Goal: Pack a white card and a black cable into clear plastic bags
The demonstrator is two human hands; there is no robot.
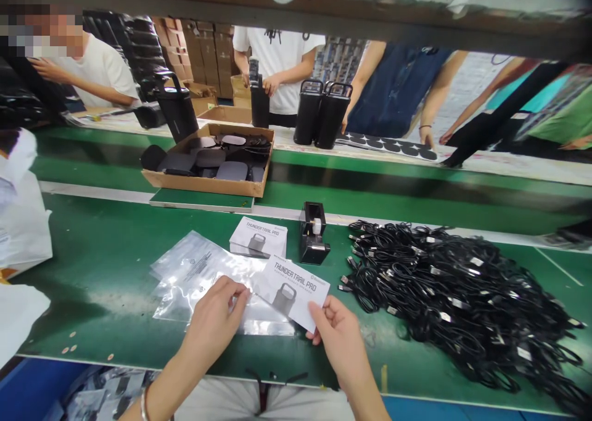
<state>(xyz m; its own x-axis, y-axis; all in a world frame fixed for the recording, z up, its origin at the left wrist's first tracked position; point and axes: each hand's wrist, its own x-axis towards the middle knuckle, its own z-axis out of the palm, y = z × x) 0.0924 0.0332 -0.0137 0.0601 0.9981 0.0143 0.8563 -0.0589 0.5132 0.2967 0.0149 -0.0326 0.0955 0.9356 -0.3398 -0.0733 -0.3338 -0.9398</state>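
Observation:
My right hand [337, 327] grips a white printed booklet [296, 288] by its lower right corner, thumb on top. The booklet reads "Thunder Trail Pro" and shows a speaker picture. My left hand [219, 310] is closed in a pinch at a clear plastic bag [272, 322], close to the booklet's left edge. Whether that edge is inside the bag or over it, I cannot tell. More clear bags [185, 267] lie flat to the left. Just behind, a stack of the same booklets [259, 236] rests on the green table.
A black tape dispenser [313, 233] stands behind the booklet. To the right spreads a large heap of black cables [444, 298]. Beyond, a cardboard tray [203, 183] holds dark parts. Black speakers [308, 116] stand on the far bench, where several people work. White bags [23, 205] are at left.

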